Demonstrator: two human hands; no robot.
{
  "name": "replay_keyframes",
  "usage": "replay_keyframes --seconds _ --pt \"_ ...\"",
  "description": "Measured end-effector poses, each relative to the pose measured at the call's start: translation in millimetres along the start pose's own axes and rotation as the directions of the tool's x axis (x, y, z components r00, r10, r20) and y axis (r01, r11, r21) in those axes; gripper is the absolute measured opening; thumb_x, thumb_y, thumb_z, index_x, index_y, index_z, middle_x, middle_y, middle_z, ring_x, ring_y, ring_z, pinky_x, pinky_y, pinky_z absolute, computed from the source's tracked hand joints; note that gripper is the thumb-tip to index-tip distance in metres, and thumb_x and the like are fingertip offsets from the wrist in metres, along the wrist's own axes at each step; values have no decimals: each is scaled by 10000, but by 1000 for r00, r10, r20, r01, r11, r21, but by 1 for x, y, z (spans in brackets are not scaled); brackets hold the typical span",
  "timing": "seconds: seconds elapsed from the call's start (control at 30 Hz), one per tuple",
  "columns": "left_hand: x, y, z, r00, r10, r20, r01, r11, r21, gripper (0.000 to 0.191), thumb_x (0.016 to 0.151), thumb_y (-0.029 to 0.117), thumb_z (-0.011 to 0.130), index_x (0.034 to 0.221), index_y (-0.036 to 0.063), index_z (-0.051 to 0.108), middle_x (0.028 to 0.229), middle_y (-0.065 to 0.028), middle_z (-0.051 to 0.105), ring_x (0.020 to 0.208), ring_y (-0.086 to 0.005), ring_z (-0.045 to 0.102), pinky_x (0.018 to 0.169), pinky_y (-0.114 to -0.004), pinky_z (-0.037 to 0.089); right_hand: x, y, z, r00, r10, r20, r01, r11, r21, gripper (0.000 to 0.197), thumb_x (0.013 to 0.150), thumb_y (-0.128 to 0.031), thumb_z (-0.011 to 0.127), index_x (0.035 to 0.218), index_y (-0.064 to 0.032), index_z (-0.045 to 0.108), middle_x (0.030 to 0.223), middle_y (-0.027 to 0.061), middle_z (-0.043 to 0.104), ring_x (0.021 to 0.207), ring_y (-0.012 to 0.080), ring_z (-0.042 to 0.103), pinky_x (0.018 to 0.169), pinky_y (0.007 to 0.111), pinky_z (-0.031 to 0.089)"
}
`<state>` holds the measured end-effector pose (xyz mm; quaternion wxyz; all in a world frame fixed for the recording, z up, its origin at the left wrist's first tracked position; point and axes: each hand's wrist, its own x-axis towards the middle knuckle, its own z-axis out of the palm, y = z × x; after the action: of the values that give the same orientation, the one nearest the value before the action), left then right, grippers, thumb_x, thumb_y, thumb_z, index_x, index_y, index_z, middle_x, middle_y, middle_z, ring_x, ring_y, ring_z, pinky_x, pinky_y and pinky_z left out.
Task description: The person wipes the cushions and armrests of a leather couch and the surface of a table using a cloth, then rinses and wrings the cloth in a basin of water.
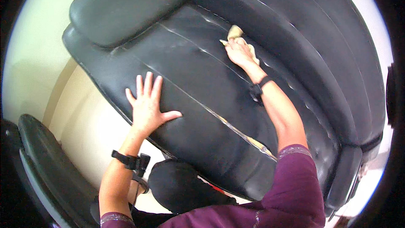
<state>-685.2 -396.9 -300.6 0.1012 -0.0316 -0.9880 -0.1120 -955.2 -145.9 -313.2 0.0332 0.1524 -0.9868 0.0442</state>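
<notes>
A black leather-like sofa [202,79] spreads before me. Bunched under my right hand [239,51] is a pale yellow cloth [234,32], pressed on the seat close to the crease below the backrest. My left hand [147,104] rests flat on the seat near its front edge, fingers spread, holding nothing. Between the hands runs a seam [193,98], split open toward the near end, where light-coloured material [253,142] shows through.
A padded armrest [126,6] closes the far left end of the sofa, and another armrest [345,174] stands at the near right. The backrest [303,38] curves along the right. Another dark padded seat [53,164] stands at lower left, across the pale floor [91,126].
</notes>
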Motion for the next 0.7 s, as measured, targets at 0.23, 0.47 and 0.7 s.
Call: replay_keyframes --seconds 0.23,0.47,0.7 --pt "-4 -22 10 971 13 -238 -53 985 -163 767 687 535 770 1299 121 562 1462 -123 447 1387 -329 374 1104 -660 135 66 -122 -13 996 53 70 -73 943 323 539 970 -472 413 1282 -61 572 1159 203 655 1073 417 625 901 491 506" --pt "-16 -44 -2 974 -37 -223 -58 914 -401 555 725 345 782 1154 94 535 1253 -125 505 1263 -328 453 1107 -688 133 -103 -201 1 764 -642 62 618 757 212 524 928 -310 540 1435 -216 449 1192 188 493 1081 374 497 856 520 439" --pt "-123 -68 -148 917 -89 390 298 802 -517 306 841 194 715 1088 23 655 991 -159 694 891 -315 679 799 -362 550 -165 -79 -30 790 -611 55 612 790 -21 658 846 -208 595 1476 -192 402 1066 133 477 962 295 459 802 457 410"
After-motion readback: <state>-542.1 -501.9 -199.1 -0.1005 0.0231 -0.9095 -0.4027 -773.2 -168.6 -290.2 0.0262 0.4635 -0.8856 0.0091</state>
